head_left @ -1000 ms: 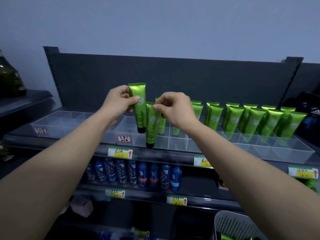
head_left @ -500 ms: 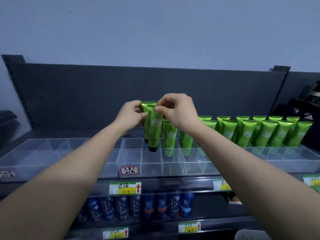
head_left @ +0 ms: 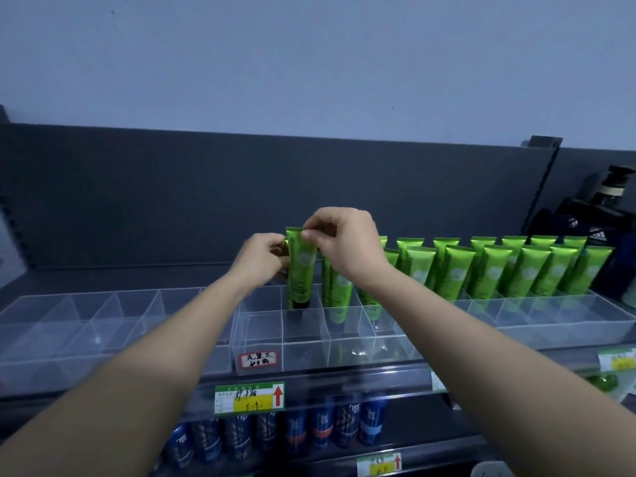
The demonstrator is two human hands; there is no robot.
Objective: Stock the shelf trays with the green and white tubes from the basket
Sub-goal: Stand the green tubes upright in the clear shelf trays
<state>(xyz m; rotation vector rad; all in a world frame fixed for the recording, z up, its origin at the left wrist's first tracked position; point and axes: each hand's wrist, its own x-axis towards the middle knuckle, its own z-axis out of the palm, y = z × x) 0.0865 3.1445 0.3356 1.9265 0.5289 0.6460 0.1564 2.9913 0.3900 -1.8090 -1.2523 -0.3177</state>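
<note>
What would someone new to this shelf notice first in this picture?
Dead centre, the left hand and right hand hold a bright green tube upright, its dark cap down at a clear tray compartment. To the right, a row of matching green tubes stands along the tray's back; blue bottles line the shelf below.
</note>
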